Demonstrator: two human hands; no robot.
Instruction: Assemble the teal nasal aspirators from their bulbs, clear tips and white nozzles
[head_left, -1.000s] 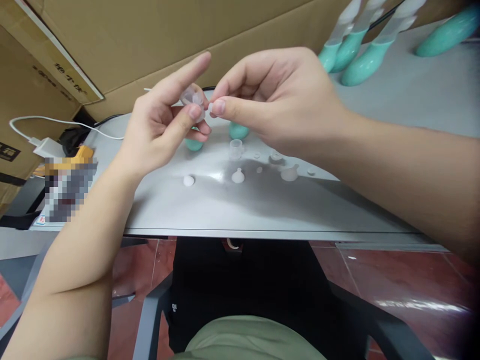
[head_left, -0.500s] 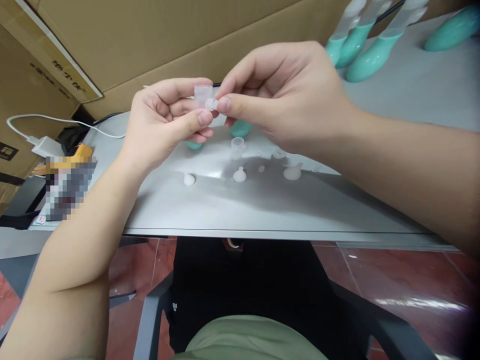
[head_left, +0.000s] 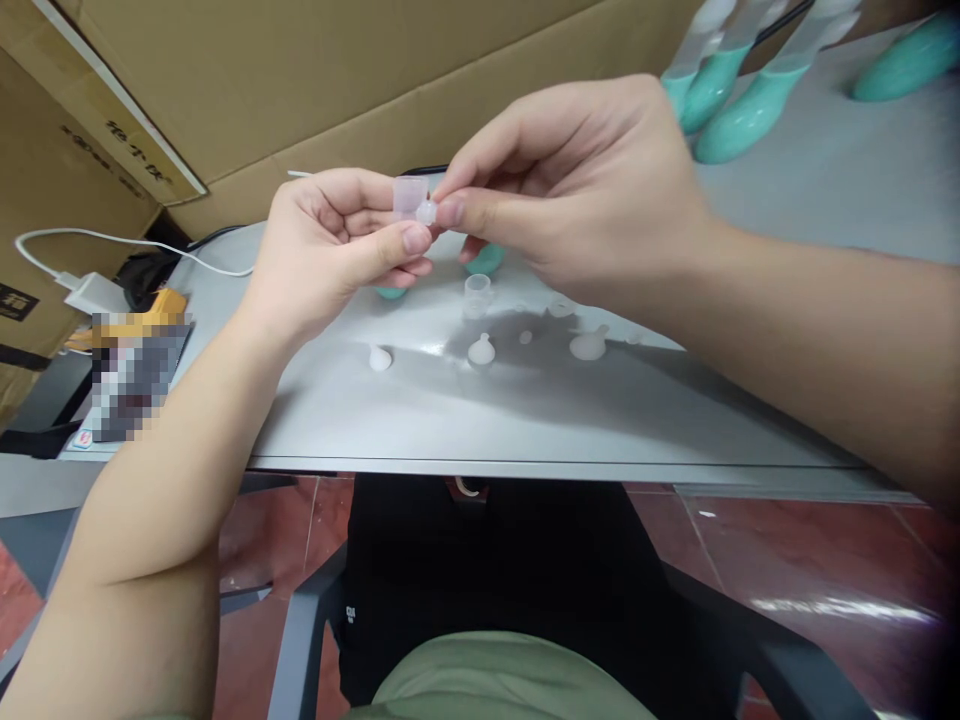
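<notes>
My left hand [head_left: 322,230], raised above the table, grips a translucent plastic cup-like piece [head_left: 409,196] between thumb and fingers. At the side of that piece, the thumb and forefinger of my right hand [head_left: 585,190] pinch a small clear plastic part [head_left: 427,212]. The two parts touch; whether they are joined I cannot tell. On the table below stands a similar clear cup [head_left: 477,292]. Nearer to me lie a small white cone-shaped piece [head_left: 380,359], a white piece with a nub [head_left: 481,350] and a larger one [head_left: 589,345]. Teal bulbs [head_left: 484,260] are partly hidden behind my hands.
Teal bulbs with clear necks [head_left: 742,125] stand at the back right, another teal bulb [head_left: 904,65] beyond them. Cardboard [head_left: 337,80] walls the back. A white charger with cable [head_left: 97,294], a yellow object [head_left: 161,310] and a blurred-out item [head_left: 142,380] are at left.
Both hands have shifted very slightly right and down in view with the plastic parts, still pressed together. The grips look the same, and the things on the table stay in place.
</notes>
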